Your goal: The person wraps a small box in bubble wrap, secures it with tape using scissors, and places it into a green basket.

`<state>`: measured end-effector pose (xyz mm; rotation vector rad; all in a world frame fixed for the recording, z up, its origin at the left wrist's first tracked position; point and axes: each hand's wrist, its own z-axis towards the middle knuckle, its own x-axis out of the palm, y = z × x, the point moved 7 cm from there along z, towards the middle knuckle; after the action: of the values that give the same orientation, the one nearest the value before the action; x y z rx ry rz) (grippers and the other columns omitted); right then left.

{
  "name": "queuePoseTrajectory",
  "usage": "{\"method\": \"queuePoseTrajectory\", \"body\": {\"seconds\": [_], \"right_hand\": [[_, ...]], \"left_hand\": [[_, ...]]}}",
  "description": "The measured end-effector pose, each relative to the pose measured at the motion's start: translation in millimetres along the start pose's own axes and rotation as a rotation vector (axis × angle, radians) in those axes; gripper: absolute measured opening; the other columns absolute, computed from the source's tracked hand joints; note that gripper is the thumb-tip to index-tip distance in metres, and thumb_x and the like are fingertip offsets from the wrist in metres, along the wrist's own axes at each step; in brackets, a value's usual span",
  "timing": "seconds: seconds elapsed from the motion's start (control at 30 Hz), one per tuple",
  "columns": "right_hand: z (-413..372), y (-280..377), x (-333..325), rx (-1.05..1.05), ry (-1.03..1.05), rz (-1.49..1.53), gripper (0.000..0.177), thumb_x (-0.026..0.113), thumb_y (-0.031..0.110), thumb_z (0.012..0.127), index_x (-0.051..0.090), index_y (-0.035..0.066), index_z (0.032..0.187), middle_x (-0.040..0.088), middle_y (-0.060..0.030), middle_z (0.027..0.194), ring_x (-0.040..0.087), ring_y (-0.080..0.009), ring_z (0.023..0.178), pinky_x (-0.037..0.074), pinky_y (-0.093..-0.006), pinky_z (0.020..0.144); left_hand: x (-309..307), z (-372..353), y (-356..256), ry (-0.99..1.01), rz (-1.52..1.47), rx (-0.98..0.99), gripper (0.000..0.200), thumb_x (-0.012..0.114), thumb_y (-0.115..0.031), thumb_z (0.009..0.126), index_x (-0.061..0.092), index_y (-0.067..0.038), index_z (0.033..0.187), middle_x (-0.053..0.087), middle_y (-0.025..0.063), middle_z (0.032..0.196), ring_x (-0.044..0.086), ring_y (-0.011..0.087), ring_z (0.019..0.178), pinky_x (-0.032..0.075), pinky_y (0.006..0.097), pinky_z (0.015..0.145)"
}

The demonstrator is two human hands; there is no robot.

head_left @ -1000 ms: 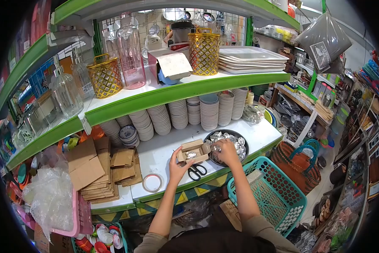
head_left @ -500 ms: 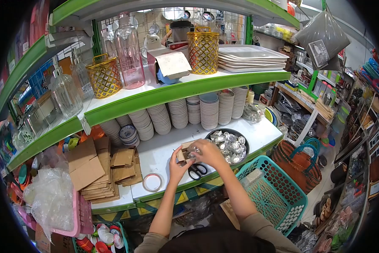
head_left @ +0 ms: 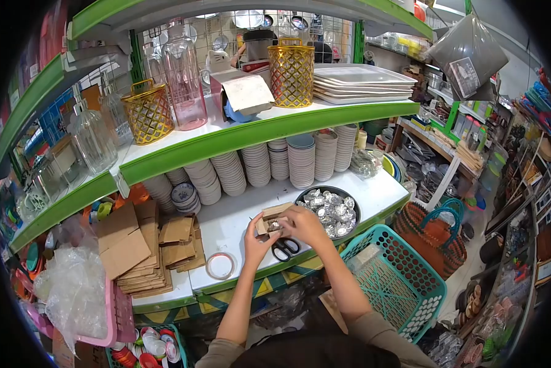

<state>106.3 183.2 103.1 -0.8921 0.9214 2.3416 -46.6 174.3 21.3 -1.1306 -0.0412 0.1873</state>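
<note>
My left hand (head_left: pixel 258 244) grips a small open cardboard box (head_left: pixel 266 226) from its left side, above the white shelf (head_left: pixel 226 214). Inside the box shows a small shiny silver piece (head_left: pixel 273 226). With bent fingers, my right hand (head_left: pixel 304 226) holds the box's right side, its fingertips at the opening. Close behind that hand is a round dark pan (head_left: pixel 359 214) full of shiny foil-like silver pieces (head_left: pixel 329 210). Black-handled scissors (head_left: pixel 286 249) lie just below my hands, and a roll of tape (head_left: pixel 219 266) is to their left.
Flattened cardboard pieces (head_left: pixel 142 257) are piled at the left. Stacks of small bowls (head_left: pixel 257 165) line the shelf's back, under a green-edged upper shelf (head_left: pixel 269 140). A teal plastic basket (head_left: pixel 423 288) stands at the right, and a pink basket (head_left: pixel 121 313) at the lower left.
My right hand has lowered slightly and closed in on the box's right side. The shiny piece that was in its fingers now shows inside the box. The view has shifted slightly.
</note>
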Motion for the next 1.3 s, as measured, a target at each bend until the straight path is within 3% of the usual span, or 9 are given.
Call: {"method": "queuePoseTrajectory", "body": {"seconds": [0.07,0.13,0.17,0.23,0.33,0.6,0.8,0.97,1.3], "right_hand": [[-1,-7,-17,0.035,-0.052,0.018,0.018,0.069,0.016,0.077,0.069,0.006,0.091,0.066,-0.0142,0.09,0.061,-0.0332,0.084,0.049,-0.0416,0.077],[-7,-17,-46,0.073,-0.279,-0.116,0.014,0.068,0.012,0.076,0.069,0.006,0.089,0.067,-0.0146,0.089,0.061,-0.0329,0.084,0.049,-0.0422,0.075],[-10,-25,-50,0.072,-0.279,-0.118,0.014,0.068,0.012,0.076,0.069,0.006,0.089,0.067,-0.0146,0.089,0.061,-0.0329,0.084,0.049,-0.0422,0.075],[-20,-62,-58,0.369,-0.286,-0.419,0.017,0.069,0.012,0.073,0.069,0.006,0.088,0.067,-0.0146,0.089,0.061,-0.0327,0.087,0.049,-0.0426,0.076],[-30,-87,-52,0.461,-0.196,-0.478,0.025,0.076,0.018,0.068,0.069,0.005,0.087,0.066,-0.0133,0.091,0.059,-0.0329,0.091,0.048,-0.0438,0.077],[-39,-86,-35,0.435,-0.204,-0.519,0.035,0.081,0.03,0.063,0.068,0.006,0.084,0.066,-0.0107,0.096,0.057,-0.0338,0.094,0.046,-0.0474,0.079],[-44,-93,-34,0.491,-0.189,-0.471,0.025,0.077,0.03,0.068,0.069,0.01,0.081,0.068,-0.0092,0.08,0.058,-0.0316,0.089,0.045,-0.0461,0.075],[-50,-97,-39,0.501,-0.294,-0.472,0.017,0.069,0.025,0.076,0.07,0.009,0.08,0.068,-0.012,0.076,0.061,-0.0312,0.08,0.043,-0.0462,0.073],[-46,-75,-55,0.448,-0.412,-0.576,0.01,0.065,0.017,0.079,0.07,0.008,0.078,0.067,-0.0095,0.078,0.059,-0.029,0.08,0.039,-0.0443,0.073]], "left_hand": [[0,1,4,-0.004,-0.012,0.027,0.072,0.083,-0.014,0.068,0.048,-0.01,0.131,0.056,0.0098,0.125,0.057,0.0205,0.11,0.055,0.0337,0.079],[0,1,5,-0.009,-0.015,0.024,0.072,0.083,-0.014,0.068,0.048,-0.01,0.131,0.056,0.0098,0.125,0.056,0.0207,0.111,0.055,0.0338,0.079],[0,1,6,-0.014,-0.015,0.022,0.073,0.083,-0.014,0.068,0.048,-0.01,0.131,0.055,0.0097,0.126,0.056,0.0209,0.111,0.055,0.0339,0.08],[0,1,7,-0.011,-0.031,0.019,0.073,0.083,-0.014,0.068,0.048,-0.01,0.131,0.055,0.0097,0.126,0.056,0.0211,0.111,0.055,0.034,0.08],[1,2,10,-0.005,-0.048,0.012,0.073,0.084,-0.014,0.068,0.048,-0.01,0.131,0.055,0.0097,0.127,0.056,0.0216,0.112,0.055,0.0345,0.08],[-1,1,12,-0.009,-0.049,0.0,0.072,0.084,-0.015,0.068,0.048,-0.01,0.131,0.055,0.0099,0.127,0.055,0.0222,0.113,0.054,0.0359,0.082],[-1,0,12,-0.009,-0.062,0.015,0.072,0.083,-0.014,0.068,0.048,-0.01,0.131,0.055,0.0107,0.126,0.056,0.0225,0.112,0.054,0.0365,0.082],[0,-1,4,-0.003,-0.043,0.004,0.07,0.083,-0.014,0.069,0.048,-0.009,0.13,0.055,0.0116,0.126,0.057,0.0226,0.11,0.055,0.036,0.083],[-1,-1,10,-0.008,-0.041,0.016,0.072,0.083,-0.015,0.069,0.048,-0.009,0.131,0.055,0.0107,0.127,0.057,0.0224,0.11,0.055,0.035,0.082]]}}
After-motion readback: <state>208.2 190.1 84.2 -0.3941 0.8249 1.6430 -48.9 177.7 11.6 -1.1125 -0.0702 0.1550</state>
